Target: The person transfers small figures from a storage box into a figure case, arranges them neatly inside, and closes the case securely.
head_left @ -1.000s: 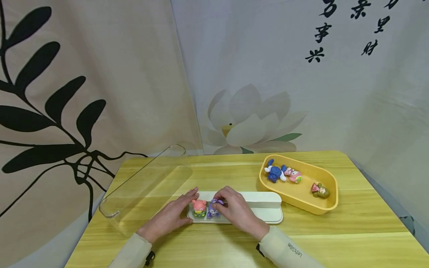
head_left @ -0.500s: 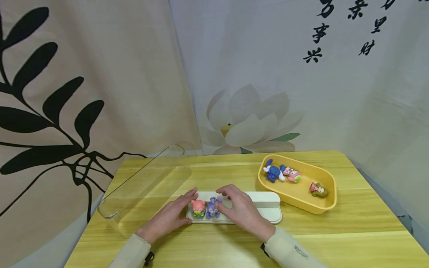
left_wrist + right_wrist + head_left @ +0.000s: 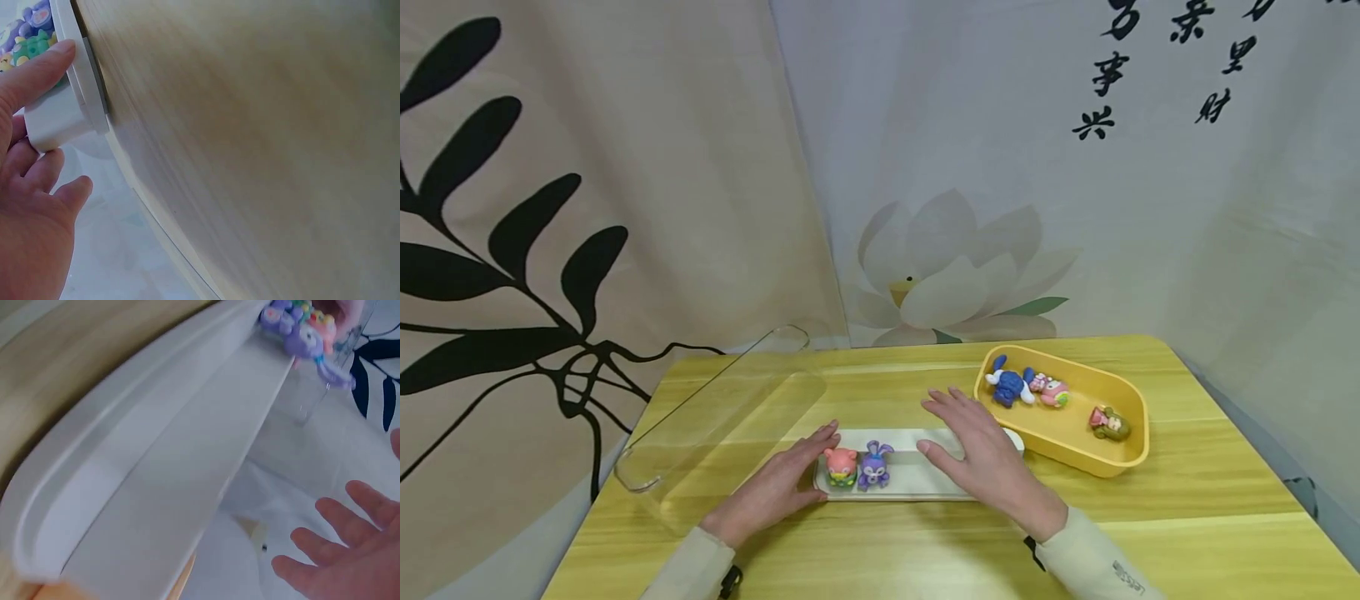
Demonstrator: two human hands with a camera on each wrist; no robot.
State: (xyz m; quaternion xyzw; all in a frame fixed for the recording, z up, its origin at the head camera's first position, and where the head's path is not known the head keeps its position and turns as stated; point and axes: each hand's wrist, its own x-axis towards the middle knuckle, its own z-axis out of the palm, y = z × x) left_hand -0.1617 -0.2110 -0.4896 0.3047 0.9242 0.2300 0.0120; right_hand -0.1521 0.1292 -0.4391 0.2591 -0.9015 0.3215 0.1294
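A white two-step display stand (image 3: 917, 485) lies on the table with two small figurines on the left of its lower step. The pink one (image 3: 841, 468) is leftmost, and a purple rabbit figurine (image 3: 874, 467) stands upright beside it. My left hand (image 3: 769, 492) holds the stand's left end; in the left wrist view its thumb (image 3: 47, 69) is on the front rim and other fingers reach round the end. Spread over the stand's right half is my right hand (image 3: 992, 467), fingers extended and holding nothing. The right wrist view shows those fingers (image 3: 337, 531) apart from the stand.
At the back right a yellow tray (image 3: 1075, 457) contains a blue figurine (image 3: 1013, 388), a pink one (image 3: 1054, 392) and an olive-green one (image 3: 1108, 423). A clear plastic cover (image 3: 722, 425) lies on the table's left side. Fabric hangs behind the table.
My right hand has let go of the purple rabbit figurine and moved right, its fingers spreading. The rabbit stays standing on the stand. My left hand keeps its hold.
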